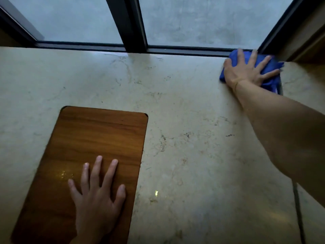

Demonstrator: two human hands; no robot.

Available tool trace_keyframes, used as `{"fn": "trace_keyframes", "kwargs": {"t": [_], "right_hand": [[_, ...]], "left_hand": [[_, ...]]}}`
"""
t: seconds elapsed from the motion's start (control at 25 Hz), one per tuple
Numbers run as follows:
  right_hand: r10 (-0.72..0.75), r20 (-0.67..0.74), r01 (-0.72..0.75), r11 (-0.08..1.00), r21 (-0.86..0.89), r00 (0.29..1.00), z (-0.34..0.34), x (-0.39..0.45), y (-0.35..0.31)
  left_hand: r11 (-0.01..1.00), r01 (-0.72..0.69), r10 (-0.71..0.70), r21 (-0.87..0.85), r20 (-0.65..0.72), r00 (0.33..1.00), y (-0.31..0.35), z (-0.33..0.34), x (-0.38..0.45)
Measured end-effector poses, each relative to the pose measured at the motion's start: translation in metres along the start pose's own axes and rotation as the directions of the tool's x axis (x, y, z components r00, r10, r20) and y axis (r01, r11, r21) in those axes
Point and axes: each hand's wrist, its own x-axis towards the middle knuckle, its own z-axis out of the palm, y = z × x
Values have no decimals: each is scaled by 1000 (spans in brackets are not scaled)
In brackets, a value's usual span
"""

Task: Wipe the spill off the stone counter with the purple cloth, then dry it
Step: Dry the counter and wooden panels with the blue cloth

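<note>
The purple cloth (270, 67), blue-violet and bunched, lies on the pale stone counter (175, 106) at the far right corner, against the window frame. My right hand (246, 71) presses flat on top of it with fingers spread, arm stretched out. My left hand (98, 194) rests flat, fingers apart, on a wooden panel (98, 134) set in the counter at the near left; it holds nothing. A faint wet sheen shows on the stone near the window's centre post (116, 55). No clear puddle is visible elsewhere.
A dark window frame (133, 23) runs along the back edge of the counter with frosted glass behind. A wooden side wall (309, 46) closes off the far right corner. A dark seam (299, 208) runs through the stone at the near right.
</note>
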Motion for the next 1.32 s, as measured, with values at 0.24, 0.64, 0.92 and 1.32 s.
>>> {"fn": "trace_keyframes", "kwargs": {"t": [0.24, 0.64, 0.92, 1.32], "right_hand": [[-267, 20, 268, 963, -28, 963, 20, -53, -40], [-500, 62, 503, 862, -61, 864, 49, -215, -7], [-574, -7, 572, 816, -81, 819, 85, -389, 47], [-358, 95, 366, 928, -72, 929, 118, -711, 197]], "left_hand": [[1000, -27, 26, -8, -29, 999, -5, 4, -6], [994, -75, 69, -76, -89, 994, -7, 4, -7], [986, -57, 44, -158, -83, 996, -5, -2, 12], [963, -168, 164, -210, -38, 986, -16, -1, -9]]}}
